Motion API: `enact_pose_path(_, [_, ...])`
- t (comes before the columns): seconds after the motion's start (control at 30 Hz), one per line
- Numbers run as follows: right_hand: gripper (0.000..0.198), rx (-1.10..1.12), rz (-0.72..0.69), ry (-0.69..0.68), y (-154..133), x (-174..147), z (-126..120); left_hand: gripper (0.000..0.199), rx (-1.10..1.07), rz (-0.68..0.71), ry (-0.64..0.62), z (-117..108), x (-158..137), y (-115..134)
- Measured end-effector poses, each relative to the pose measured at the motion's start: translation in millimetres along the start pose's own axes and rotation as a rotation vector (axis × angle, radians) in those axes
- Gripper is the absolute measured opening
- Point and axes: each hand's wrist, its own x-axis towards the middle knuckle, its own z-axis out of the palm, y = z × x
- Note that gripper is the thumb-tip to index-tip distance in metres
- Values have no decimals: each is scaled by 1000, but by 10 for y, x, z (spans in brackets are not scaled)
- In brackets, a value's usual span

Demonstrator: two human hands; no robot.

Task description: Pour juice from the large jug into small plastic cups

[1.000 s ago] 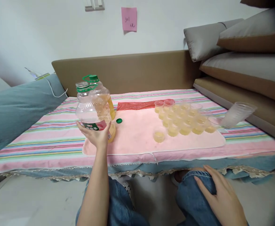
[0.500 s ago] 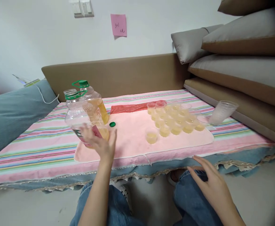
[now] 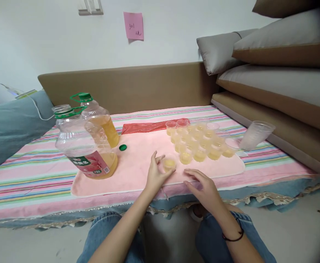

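Note:
A clear plastic cup (image 3: pixel 169 164) with yellow drink stands at the front of the pink mat. My left hand (image 3: pixel 157 173) is around it, thumb at the near side and fingers at its left and back. Just to the right, my right hand (image 3: pixel 200 182) is open over the mat's front edge, fingers apart and holding nothing. Behind it, several filled cups (image 3: pixel 199 155) stand close together in rows. On the left is a large uncapped juice bottle (image 3: pixel 85 160) with a red and green label, holding a low level of yellow drink.
A second bottle (image 3: pixel 109 131), green-capped and fuller, stands behind the first. A loose green cap (image 3: pixel 123 147) and a red plastic bag (image 3: pixel 143 128) lie on the mat (image 3: pixel 138 175). Stacked plastic cups (image 3: pixel 257 135) lean at the right, beside piled cushions (image 3: pixel 272 80).
My left hand has moved right, from beside the uncapped bottle to the front cup. My right hand has come up and left toward that cup. The view has shifted slightly.

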Motion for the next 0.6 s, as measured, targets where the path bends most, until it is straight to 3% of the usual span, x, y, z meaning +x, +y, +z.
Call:
enact_pose_path(0.27, [26,32,84,19,-33,-21,-12,93,-164,-91,-40,-119,336,106])
enact_pose_path(0.6, [28,-92,60,7,-49,-86,228,94,11,19,150,-189,1575,-76])
